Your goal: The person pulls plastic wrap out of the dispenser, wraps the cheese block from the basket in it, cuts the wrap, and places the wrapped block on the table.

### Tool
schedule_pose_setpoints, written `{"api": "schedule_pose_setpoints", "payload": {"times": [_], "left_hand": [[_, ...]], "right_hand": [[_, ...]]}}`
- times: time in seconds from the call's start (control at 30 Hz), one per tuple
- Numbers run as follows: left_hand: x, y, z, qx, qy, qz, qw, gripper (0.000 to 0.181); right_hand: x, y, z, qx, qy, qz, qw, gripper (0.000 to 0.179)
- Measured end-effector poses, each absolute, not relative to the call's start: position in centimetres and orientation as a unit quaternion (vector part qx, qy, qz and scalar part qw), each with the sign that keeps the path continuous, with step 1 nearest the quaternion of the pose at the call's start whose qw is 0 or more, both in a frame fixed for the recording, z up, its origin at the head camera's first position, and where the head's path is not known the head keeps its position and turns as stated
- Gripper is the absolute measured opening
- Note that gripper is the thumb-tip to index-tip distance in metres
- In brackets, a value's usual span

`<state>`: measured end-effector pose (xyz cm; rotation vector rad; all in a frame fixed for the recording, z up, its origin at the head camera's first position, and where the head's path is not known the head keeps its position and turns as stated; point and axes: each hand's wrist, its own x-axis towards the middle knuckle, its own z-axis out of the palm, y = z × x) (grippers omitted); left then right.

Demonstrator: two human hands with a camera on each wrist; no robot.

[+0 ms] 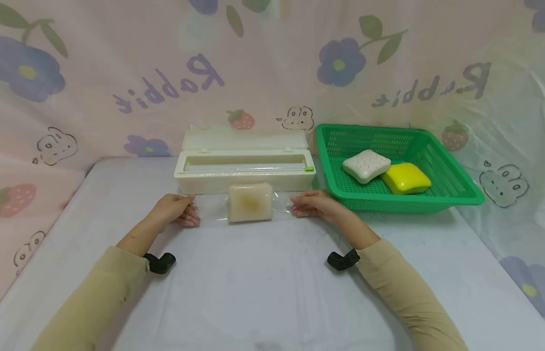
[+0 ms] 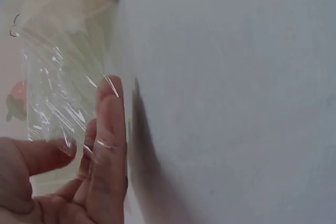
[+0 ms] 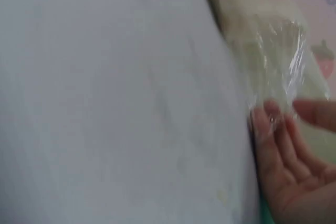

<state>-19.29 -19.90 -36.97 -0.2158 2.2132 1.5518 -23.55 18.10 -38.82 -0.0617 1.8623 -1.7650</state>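
Observation:
A cream bar of soap (image 1: 250, 204) with a brownish patch on its face sits mid-table, wrapped in clear plastic wrap (image 1: 281, 202) that extends to both sides. My left hand (image 1: 177, 210) holds the wrap's left end. In the left wrist view, the creased plastic wrap (image 2: 63, 98) spreads across the thumb and fingers. On the other side my right hand (image 1: 318, 204) holds the right end. Gathered plastic wrap (image 3: 278, 72) reaches the right fingertips (image 3: 261, 120) in the right wrist view, with the thumb close opposite.
Right behind the soap stands a white wrap dispenser (image 1: 246, 183) with its lid raised and a small green piece at its right. A green basket (image 1: 404, 202) at the right holds a speckled white soap (image 1: 366, 165) and a yellow soap (image 1: 406, 179). A patterned curtain (image 1: 263, 63) hangs behind.

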Motion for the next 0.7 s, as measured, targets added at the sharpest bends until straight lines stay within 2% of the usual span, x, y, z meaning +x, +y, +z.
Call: {"api": "schedule_pose_setpoints", "payload": {"times": [0.13, 0.23, 0.33, 0.43, 0.57, 0.7], "left_hand": [[-19.2, -20.4, -36.7, -0.107, 0.743, 0.617, 0.234, 0.034], [-18.9, -21.1, -36.5, -0.149, 0.693, 0.671, 0.220, 0.027], [-18.6, -21.5, -36.2, -0.163, 0.710, 0.665, 0.164, 0.030], [-18.3, -21.4, -35.9, -0.162, 0.763, 0.617, 0.098, 0.039], [-18.1, -20.8, -35.6, -0.160, 0.797, 0.581, 0.033, 0.044], [-18.2, -20.0, -35.3, -0.153, 0.802, 0.577, 0.005, 0.043]], "right_hand": [[-22.8, 17.9, -38.5, 0.001, 0.722, -0.654, 0.225, 0.031], [-22.2, 17.2, -38.2, 0.065, 0.752, -0.638, 0.155, 0.046], [-22.0, 16.4, -37.9, 0.125, 0.772, -0.617, 0.090, 0.060], [-22.1, 15.9, -37.9, 0.148, 0.785, -0.598, 0.058, 0.075], [-22.3, 15.6, -38.1, 0.130, 0.796, -0.590, 0.037, 0.085], [-22.8, 15.0, -38.4, 0.073, 0.789, -0.610, -0.009, 0.088]]}}
